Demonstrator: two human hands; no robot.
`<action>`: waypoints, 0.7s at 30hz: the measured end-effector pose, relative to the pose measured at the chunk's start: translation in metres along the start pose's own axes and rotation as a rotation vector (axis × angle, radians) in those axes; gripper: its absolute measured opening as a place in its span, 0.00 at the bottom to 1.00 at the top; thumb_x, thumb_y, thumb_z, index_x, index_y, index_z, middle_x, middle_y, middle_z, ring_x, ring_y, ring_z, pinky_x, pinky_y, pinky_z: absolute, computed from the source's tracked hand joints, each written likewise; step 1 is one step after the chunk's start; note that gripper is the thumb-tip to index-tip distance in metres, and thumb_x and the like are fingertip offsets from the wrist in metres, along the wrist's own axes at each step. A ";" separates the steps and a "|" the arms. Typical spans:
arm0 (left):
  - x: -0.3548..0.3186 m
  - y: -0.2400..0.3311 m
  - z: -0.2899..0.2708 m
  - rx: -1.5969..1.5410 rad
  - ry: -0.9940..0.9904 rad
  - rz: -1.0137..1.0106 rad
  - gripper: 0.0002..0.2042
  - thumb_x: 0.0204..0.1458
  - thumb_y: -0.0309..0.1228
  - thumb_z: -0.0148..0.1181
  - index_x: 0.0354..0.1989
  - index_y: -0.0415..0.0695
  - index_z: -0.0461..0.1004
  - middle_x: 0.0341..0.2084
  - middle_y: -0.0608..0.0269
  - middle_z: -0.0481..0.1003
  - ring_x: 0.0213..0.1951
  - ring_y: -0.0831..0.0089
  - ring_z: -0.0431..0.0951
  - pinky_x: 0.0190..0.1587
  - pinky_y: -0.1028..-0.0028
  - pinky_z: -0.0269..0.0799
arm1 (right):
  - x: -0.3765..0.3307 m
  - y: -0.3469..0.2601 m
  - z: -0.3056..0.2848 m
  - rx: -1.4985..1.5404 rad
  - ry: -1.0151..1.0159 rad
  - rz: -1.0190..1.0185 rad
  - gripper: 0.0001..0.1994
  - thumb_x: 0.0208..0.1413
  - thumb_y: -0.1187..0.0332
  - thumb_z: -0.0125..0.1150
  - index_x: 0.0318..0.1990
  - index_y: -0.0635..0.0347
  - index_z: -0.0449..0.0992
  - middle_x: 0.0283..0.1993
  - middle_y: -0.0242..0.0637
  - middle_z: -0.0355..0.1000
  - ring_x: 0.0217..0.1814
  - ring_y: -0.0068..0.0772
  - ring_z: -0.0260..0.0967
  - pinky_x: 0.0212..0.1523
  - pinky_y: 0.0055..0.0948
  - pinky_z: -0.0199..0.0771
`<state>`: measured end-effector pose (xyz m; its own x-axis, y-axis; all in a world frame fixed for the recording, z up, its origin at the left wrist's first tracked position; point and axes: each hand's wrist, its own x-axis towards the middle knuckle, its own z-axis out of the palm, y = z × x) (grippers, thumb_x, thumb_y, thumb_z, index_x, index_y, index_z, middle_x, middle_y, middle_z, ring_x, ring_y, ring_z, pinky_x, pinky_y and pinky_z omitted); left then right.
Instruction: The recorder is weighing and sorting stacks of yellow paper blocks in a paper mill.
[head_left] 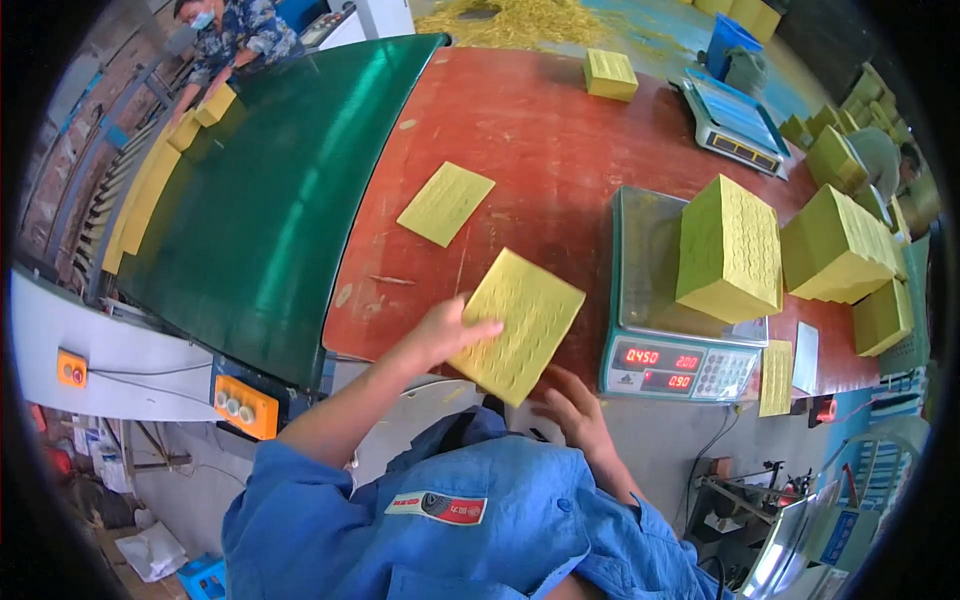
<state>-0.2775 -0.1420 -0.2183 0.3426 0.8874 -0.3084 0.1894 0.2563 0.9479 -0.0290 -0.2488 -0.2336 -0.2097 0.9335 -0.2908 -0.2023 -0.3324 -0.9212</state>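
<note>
The left hand (440,335) lay on a yellow embossed sheet (520,325), its fingers (478,330) spread flat across the sheet's near left corner with the thumb out to the side. The sheet rested tilted on the red table (540,140), its lower corner jutting over the near edge. Just below that corner, the right hand (572,410) hovered with its fingers (552,385) loosely spread, holding nothing; whether they touched the sheet could not be told. Beyond the left fingers lay a second yellow sheet (446,203) flat on the table. To the right of the right-hand fingers stood a digital scale (680,365), carrying a yellow stack (730,250). Left of the left hand ran a green conveyor belt (270,200).
</note>
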 end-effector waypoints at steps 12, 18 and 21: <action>-0.118 0.001 0.078 0.025 -0.044 -0.217 0.22 0.54 0.36 0.64 0.54 0.37 0.69 0.48 0.56 0.76 0.49 0.70 0.76 0.52 0.69 0.70 | -0.046 0.074 -0.047 0.652 -0.410 0.238 0.35 0.57 0.53 0.61 0.68 0.57 0.56 0.66 0.38 0.61 0.67 0.39 0.60 0.66 0.45 0.58; -0.166 0.087 0.123 0.905 0.071 -0.159 0.18 0.48 0.37 0.68 0.44 0.40 0.76 0.44 0.47 0.77 0.42 0.60 0.79 0.43 0.68 0.73 | -0.081 0.024 -0.071 0.437 -0.457 0.114 0.41 0.50 0.59 0.70 0.69 0.57 0.54 0.67 0.38 0.60 0.69 0.37 0.55 0.68 0.42 0.54; -0.181 0.107 0.138 0.794 0.128 -0.152 0.20 0.49 0.37 0.68 0.47 0.40 0.74 0.40 0.48 0.77 0.38 0.57 0.81 0.38 0.66 0.75 | -0.094 -0.033 -0.088 0.203 -0.493 -0.165 0.42 0.48 0.64 0.71 0.69 0.59 0.53 0.67 0.39 0.58 0.69 0.38 0.54 0.68 0.38 0.53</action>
<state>-0.1926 -0.3276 -0.0724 0.1620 0.9138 -0.3724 0.8373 0.0724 0.5420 0.0814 -0.3135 -0.1988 -0.5727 0.8180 0.0536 -0.4405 -0.2519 -0.8617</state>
